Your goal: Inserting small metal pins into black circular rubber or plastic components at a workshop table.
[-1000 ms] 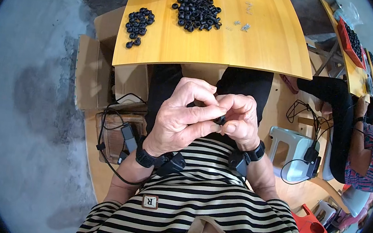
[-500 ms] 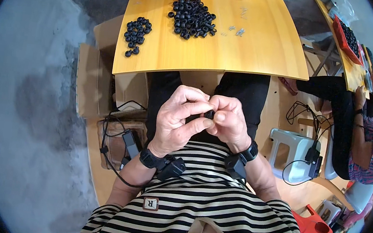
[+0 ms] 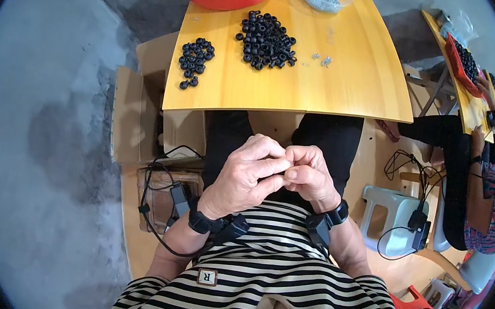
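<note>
Above my lap, short of the table's front edge, both hands meet fingertip to fingertip. My left hand [image 3: 246, 174] is closed in a pinch, its thumb and fingers pressed against those of my right hand [image 3: 313, 176], also pinching. The small round black part between them is now hidden by the fingers. On the yellow wooden table [image 3: 351, 90] lie a large pile of black ring-like parts [image 3: 265, 43] and a smaller pile of the same parts [image 3: 196, 58] to its left. Tiny silvery metal pieces [image 3: 326, 61] lie right of the large pile.
At the table's far side stand a red basin [image 3: 230, 1] of black parts and a clear bowl [image 3: 322, 3] of silvery pieces. A cardboard box [image 3: 128, 115] is at the left, a pale stool [image 3: 393, 230] with cables at the right. Another person [image 3: 489, 204] works beyond it.
The black part seen between my fingertips before is now covered by them. My left hand has turned slightly over it. The view has shifted, showing more of the table's far side.
</note>
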### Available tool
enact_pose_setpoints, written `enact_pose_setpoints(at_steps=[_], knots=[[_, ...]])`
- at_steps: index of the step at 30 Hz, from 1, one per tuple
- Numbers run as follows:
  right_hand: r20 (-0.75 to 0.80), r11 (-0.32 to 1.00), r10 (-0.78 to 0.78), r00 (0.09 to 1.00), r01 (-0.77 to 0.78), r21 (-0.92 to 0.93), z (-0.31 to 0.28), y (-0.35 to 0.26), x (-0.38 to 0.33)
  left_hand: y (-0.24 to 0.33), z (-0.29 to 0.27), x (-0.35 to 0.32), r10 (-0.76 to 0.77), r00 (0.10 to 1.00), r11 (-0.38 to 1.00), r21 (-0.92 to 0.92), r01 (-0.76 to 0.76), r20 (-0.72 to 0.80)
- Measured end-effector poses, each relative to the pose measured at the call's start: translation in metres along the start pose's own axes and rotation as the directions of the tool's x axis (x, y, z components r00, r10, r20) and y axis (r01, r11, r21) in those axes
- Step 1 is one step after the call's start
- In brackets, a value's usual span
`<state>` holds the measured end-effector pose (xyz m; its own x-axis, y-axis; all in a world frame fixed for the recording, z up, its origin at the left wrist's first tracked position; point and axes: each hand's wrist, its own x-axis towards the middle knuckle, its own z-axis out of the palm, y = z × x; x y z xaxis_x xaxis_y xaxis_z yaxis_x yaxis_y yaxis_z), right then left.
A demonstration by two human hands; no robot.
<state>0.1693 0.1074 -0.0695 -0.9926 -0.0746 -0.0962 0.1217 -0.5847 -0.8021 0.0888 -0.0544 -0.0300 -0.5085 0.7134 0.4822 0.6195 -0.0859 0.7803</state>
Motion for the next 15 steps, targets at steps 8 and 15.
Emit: enact_pose_setpoints(at_steps=[8, 15], knots=[[0.086, 0.981, 0.135, 0.987, -0.145, 0.130, 0.0037, -0.0043, 0.0002, -0.0079, 0.0064, 0.0016, 0.121, 0.993, 0.993, 0.012, -0.121, -0.018], [0.060, 0.973, 0.103, 0.993, -0.113, 0.199, 0.0059, 0.0002, 0.0023, -0.0041, 0.0072, 0.0030, 0.105, 0.993, 0.994, 0.036, -0.103, -0.047]])
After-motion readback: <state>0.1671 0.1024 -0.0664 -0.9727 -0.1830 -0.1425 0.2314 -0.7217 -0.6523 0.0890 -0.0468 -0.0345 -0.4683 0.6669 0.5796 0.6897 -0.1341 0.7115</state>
